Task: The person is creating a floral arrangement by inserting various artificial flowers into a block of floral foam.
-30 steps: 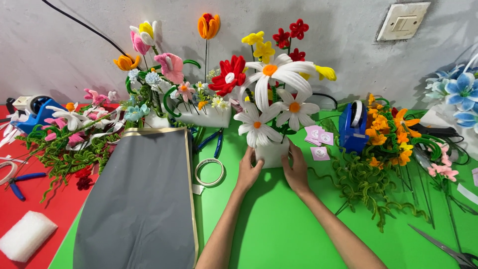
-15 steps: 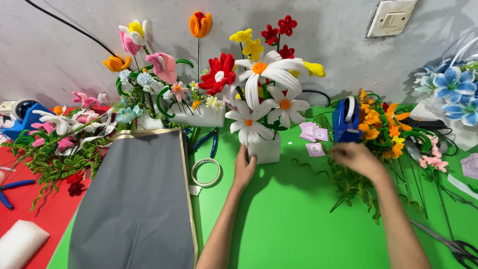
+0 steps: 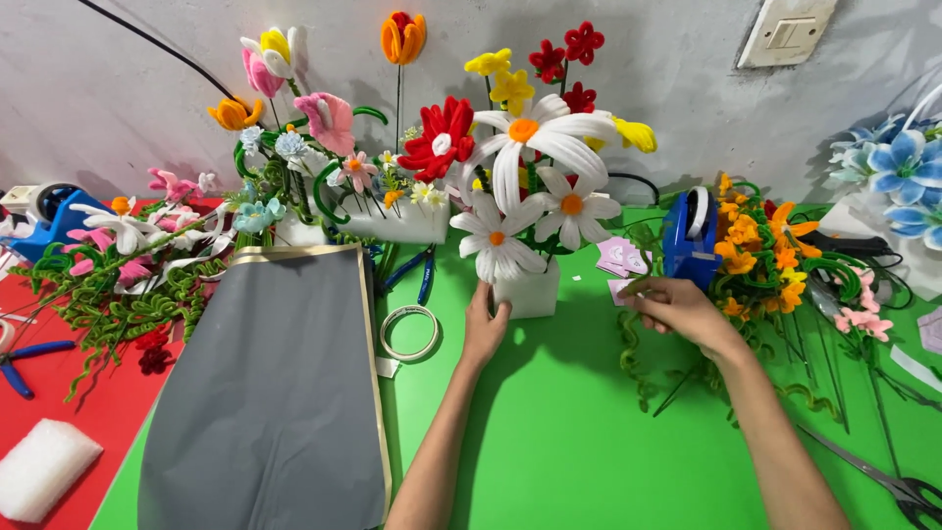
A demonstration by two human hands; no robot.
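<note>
Nearest the camera, a grey sheet of paper with a gold edge (image 3: 265, 393) lies on the green table top (image 3: 569, 432), and a white foam block (image 3: 41, 467) rests on the red mat at the near left. At the near right lies a pair of scissors (image 3: 883, 476). A little farther in, a small ring of white tape (image 3: 409, 332) lies just left of the left hand (image 3: 485, 329), whose fingers rest together, flat against the left side of the small white square pot (image 3: 528, 291). That pot stands near the middle of the table and holds big white pipe-cleaner daisies (image 3: 535, 162). To the right, the right hand (image 3: 677, 309) has its fingers curled and pressed together, pinching a green stem beside the orange flower bunch (image 3: 760, 255). The blue tape dispenser (image 3: 687, 240) stands just beyond that hand. Farther left, a second white pot with mixed flowers (image 3: 392, 221) stands by the grey wall.
</note>
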